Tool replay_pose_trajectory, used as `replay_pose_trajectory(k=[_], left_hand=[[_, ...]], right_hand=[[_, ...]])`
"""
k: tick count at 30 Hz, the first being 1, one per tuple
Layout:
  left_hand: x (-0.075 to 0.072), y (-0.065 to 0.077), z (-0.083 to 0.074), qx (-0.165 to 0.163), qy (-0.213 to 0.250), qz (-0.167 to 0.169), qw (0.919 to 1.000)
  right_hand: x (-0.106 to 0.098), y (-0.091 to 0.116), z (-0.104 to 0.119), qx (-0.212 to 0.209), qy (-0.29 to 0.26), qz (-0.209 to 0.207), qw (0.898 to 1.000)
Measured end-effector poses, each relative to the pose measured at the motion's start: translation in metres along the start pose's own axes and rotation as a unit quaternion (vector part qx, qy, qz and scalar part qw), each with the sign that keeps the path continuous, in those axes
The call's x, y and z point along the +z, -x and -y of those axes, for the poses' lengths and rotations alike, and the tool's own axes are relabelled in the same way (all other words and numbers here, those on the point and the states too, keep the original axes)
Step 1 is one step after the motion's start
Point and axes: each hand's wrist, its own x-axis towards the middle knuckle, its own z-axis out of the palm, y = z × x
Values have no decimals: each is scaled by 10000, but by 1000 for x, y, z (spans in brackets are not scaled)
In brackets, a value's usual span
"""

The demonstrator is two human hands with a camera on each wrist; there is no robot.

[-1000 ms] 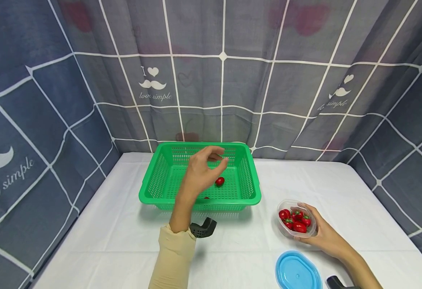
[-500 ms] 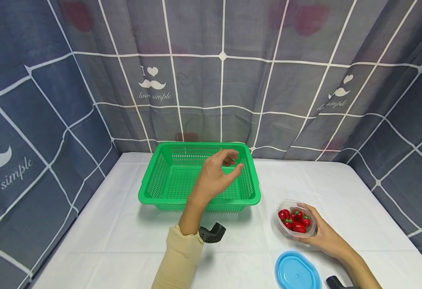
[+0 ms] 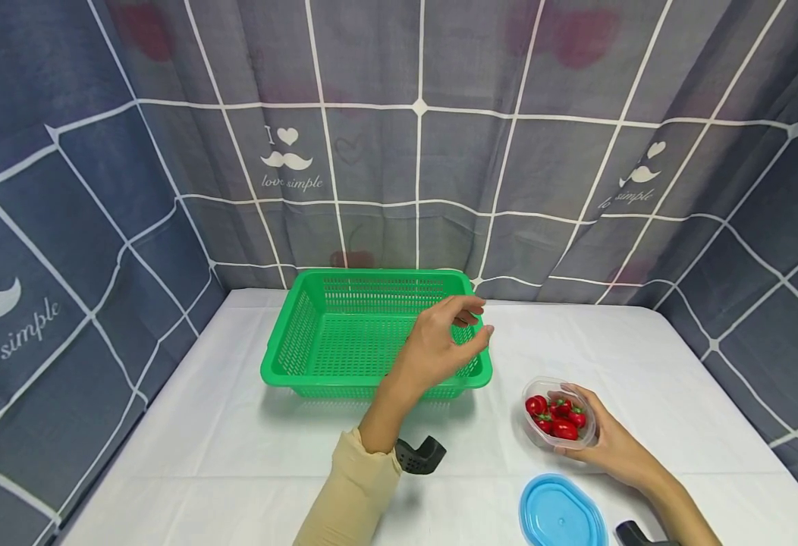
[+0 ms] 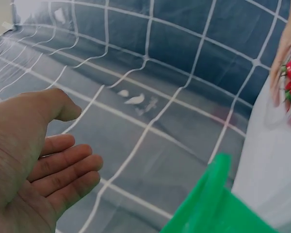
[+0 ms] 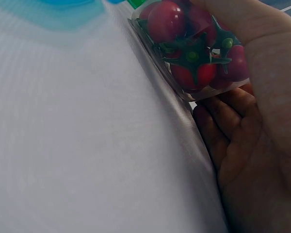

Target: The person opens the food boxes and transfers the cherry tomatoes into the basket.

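My left hand [image 3: 436, 341] is above the right part of a green plastic basket [image 3: 331, 381]. In the left wrist view its thumb and fingers are apart, loosely bent, with nothing between them. My right hand [image 3: 607, 440] grips a small clear plastic container [image 3: 563, 446] from its right side, on the table right of the basket. Several red cherry tomatoes [image 5: 166, 22], some with green stems, lie in this container. The left hand and forearm cover part of the basket's inside, so I cannot tell what lies behind them.
A blue lid [image 3: 563, 512] lies on the white tablecloth [image 3: 194, 440], in front of the container. A grey curtain [image 3: 372, 152] with white lines stands directly behind the basket and closes in both sides.
My left hand has moved right and slightly nearer across the basket, its fingers still holding nothing. A red tomato seen earlier in the basket is out of sight now. The right hand stays on the container.
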Motion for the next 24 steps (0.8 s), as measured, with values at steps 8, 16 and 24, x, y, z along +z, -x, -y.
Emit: replay_pose_trajectory(k=[8, 16, 24], left_hand=[[26, 3, -9, 132, -387, 434, 9982], [50, 9, -19, 389, -855, 944, 9911], [71, 14, -28, 396, -1024, 1590, 9812]], right_hand=[[1, -1, -2, -40, 8, -8, 10000], [0, 0, -3, -193, -75, -6, 9998], [-1, 2, -2, -216, -70, -34, 9997]])
